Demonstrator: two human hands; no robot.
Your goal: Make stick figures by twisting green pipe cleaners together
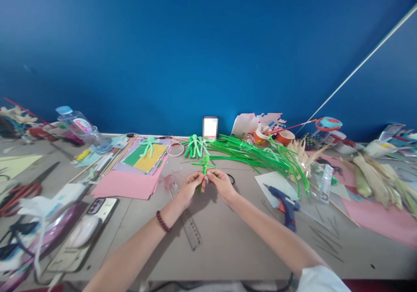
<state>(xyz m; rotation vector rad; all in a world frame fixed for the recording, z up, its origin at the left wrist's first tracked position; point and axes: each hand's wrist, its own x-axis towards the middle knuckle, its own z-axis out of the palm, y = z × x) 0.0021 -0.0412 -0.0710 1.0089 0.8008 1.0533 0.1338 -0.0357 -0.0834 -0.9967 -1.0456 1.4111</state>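
A small green pipe-cleaner figure (205, 165) with a round head and outstretched arms is held upright over the middle of the table. My left hand (193, 183) pinches its lower body from the left, and my right hand (221, 182) pinches it from the right. Fingers of both hands cover much of the figure's legs. Just behind it stand several similar lighter green figures (195, 146) against the wall. A long bundle of green pipe cleaners (250, 151) stretches off to the right. Under my left forearm lies a clear ruler (192, 231).
At right are a blue glue gun (286, 205), dried corn husks (374, 179) and orange paper cups (285, 136). On the left sit pink paper (124, 185), a phone (102, 207), orange-handled scissors (24, 194) and a water bottle (81, 127). The blue wall (208, 57) closes off the back.
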